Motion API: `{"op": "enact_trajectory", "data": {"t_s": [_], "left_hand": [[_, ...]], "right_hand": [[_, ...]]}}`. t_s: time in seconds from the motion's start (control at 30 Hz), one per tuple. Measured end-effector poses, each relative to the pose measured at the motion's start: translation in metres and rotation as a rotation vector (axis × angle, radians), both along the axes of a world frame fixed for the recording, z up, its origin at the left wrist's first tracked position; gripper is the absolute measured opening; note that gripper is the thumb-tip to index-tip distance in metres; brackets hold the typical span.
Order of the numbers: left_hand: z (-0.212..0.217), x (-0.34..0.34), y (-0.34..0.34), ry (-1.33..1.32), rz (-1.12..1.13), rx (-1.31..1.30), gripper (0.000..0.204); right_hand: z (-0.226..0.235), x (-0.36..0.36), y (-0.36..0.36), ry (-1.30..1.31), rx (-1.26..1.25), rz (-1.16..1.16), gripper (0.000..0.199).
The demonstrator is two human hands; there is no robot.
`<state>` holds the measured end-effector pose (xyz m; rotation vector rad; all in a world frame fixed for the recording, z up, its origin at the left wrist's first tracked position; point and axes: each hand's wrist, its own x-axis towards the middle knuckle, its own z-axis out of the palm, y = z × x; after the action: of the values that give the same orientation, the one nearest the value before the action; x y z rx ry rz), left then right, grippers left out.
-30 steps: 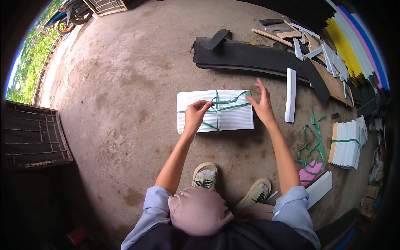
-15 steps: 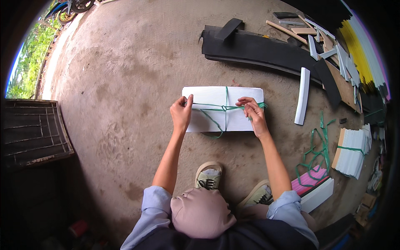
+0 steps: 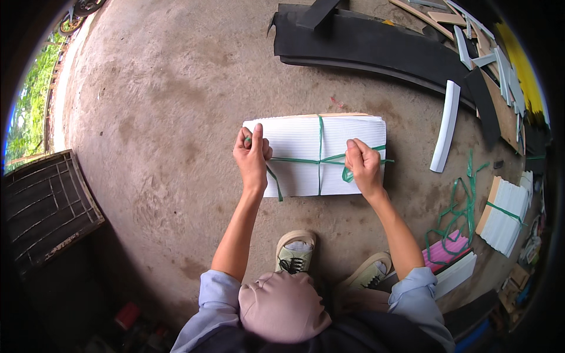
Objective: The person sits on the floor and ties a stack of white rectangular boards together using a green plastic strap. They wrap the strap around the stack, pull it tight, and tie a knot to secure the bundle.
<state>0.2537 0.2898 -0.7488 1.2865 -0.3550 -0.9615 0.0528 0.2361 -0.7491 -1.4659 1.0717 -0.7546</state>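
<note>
On the concrete floor before me lies a stack of white ribbed sheets (image 3: 294, 179), bound crosswise with green plastic twine (image 3: 320, 132). The bands cross near the middle of the top sheet. My left hand (image 3: 252, 154) is closed on one end of the twine at the stack's left edge, with a loose tail hanging below it. Over the right part of the stack, my right hand (image 3: 363, 165) is closed in a fist on the other end, and a small loop hangs beside it. The twine runs taut between both fists.
Long black foam sheets (image 3: 371, 44) lie beyond the stack, with scrap strips at the far right. A white strip (image 3: 445, 126) rests to the right. Nearer are tangled green twine (image 3: 465, 200), a pink bundle (image 3: 447, 247) and another tied white stack (image 3: 507, 215).
My hands have closed into fists and pulled the twine ends apart. The crossing that was a loose loop is now tight, and the slack twine has shortened.
</note>
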Motion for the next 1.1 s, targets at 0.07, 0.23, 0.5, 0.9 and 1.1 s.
{"op": "enact_trajectory", "data": {"t_s": [0.07, 0.23, 0.5, 0.9, 1.1], "left_hand": [[-0.006, 0.002, 0.001, -0.082, 0.025, 0.045, 0.033], [-0.015, -0.004, 0.002, -0.173, 0.151, 0.042, 0.033], [-0.027, -0.008, 0.007, -0.411, 0.135, 0.005, 0.031], [0.033, -0.020, 0.016, -1.336, -0.688, 0.124, 0.028], [0.023, -0.029, 0.029, -1.463, -0.744, 0.293, 0.030]], "right_hand": [[-0.006, -0.003, 0.002, 0.062, -0.045, 0.000, 0.030], [-0.015, -0.008, 0.003, -0.136, 0.075, -0.076, 0.031], [-0.003, -0.007, -0.006, -0.391, 0.327, -0.106, 0.033], [0.030, -0.006, -0.007, 0.240, 0.036, 0.242, 0.027], [0.030, 0.007, 0.008, 0.587, -0.521, 0.471, 0.035]]}}
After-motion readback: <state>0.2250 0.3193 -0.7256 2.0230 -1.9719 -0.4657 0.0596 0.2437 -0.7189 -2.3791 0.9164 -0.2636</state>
